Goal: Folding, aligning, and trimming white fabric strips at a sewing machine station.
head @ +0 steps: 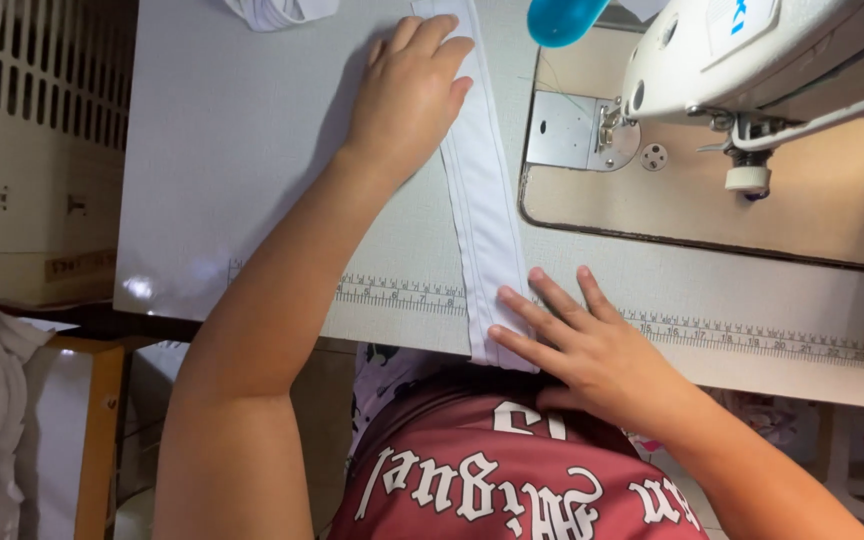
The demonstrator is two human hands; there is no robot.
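White fabric strip (482, 200) lies flat on the pale table (212, 150), running from the top edge down to the near table edge, crossing the printed ruler scale (752, 340). Left hand (407, 95) flat, palm down, fingers together and extended, pressing the strip's upper left side; forearm comes up from lower left. Right hand (587, 345) flat too, fingers spread, fingertips (507, 296) on the strip's lower end at the table edge. Neither hand grips anything. Sewing machine (752, 60) sits right of the strip, metal needle plate (577, 130) just beside it. Slatted crate (37, 140) far left.
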